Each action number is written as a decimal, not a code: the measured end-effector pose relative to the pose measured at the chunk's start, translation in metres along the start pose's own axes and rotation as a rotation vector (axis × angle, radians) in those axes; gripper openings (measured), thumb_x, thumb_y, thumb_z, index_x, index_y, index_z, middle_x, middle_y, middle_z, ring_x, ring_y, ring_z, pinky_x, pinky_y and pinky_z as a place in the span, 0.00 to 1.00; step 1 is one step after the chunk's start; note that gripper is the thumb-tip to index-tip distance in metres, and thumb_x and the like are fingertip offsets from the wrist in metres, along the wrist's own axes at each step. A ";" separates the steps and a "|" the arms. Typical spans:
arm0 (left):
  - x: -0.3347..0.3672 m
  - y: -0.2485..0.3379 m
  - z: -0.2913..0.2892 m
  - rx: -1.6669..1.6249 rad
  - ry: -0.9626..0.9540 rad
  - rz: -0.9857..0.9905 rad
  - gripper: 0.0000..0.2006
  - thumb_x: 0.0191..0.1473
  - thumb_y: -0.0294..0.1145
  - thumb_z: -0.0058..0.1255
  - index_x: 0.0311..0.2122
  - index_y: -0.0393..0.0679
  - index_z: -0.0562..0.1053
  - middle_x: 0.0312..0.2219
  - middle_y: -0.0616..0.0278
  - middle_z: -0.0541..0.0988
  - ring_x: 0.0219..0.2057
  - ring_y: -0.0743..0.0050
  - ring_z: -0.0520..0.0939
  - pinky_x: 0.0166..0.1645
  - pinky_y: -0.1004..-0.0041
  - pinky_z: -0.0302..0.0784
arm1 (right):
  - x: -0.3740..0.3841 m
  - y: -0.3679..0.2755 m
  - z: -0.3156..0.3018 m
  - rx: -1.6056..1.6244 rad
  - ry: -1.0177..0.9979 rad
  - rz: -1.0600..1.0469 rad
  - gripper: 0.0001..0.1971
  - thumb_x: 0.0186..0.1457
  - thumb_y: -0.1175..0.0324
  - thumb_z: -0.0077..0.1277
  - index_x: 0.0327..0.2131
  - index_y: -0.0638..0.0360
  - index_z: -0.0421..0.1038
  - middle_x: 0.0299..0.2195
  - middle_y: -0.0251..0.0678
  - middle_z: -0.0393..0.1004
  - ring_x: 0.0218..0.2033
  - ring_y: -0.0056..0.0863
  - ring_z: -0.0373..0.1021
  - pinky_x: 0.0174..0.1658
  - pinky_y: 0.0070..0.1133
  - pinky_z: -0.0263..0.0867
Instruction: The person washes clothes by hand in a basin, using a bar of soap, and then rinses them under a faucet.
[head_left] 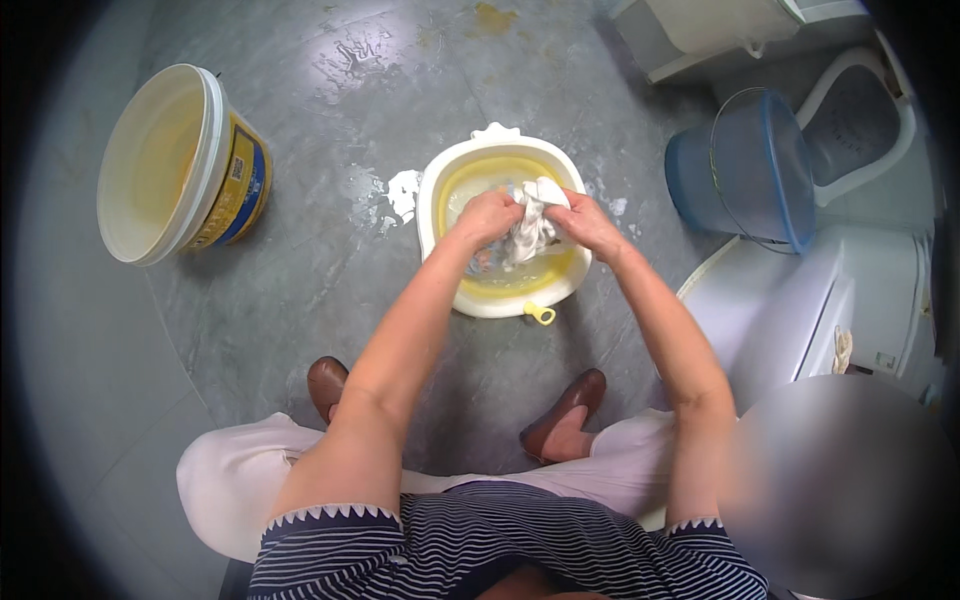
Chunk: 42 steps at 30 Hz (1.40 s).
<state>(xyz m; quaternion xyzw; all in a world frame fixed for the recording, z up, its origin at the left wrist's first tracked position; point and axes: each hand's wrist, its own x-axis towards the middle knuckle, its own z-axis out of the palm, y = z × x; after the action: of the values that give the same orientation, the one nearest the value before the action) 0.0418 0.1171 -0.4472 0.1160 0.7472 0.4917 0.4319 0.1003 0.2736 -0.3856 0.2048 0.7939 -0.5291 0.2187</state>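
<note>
A white and yellow basin (430, 190) holding water stands on the floor in front of me. Over it, both my hands grip a wet, bunched white cloth (532, 232). My left hand (488, 217) has its fingers closed on the cloth's left side. On the other side my right hand (588, 224) pinches the upper right part. The cloth's lower end hangs down toward the water. Some pale, multicoloured material (484, 260) lies in the water by my left wrist; its kind is unclear. A yellow ring-shaped tab (541, 314) sticks out at the basin's near rim.
A large yellow and white bucket (240, 185) lies or leans at the left. At the right are a translucent blue bucket (735, 175) with a wire handle, a white-rimmed grey basin (850, 125) and a white appliance-like box (765, 300). White foam patches (403, 195) wet the grey floor.
</note>
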 end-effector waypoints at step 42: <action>-0.062 0.127 -0.051 -0.575 -0.049 0.639 0.10 0.40 0.33 0.58 0.28 0.40 0.71 0.22 0.67 0.75 0.23 0.86 0.73 0.26 0.83 0.68 | -0.053 -0.111 -0.044 -0.081 -0.150 -0.397 0.16 0.51 0.60 0.47 0.36 0.64 0.69 0.28 0.30 0.72 0.30 0.16 0.67 0.34 0.16 0.63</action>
<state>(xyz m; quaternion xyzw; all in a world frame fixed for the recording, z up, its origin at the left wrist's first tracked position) 0.0078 0.1098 -0.3010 0.2283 0.4957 0.7861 0.2902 0.0760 0.2697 -0.2577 -0.0045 0.8207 -0.5432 0.1770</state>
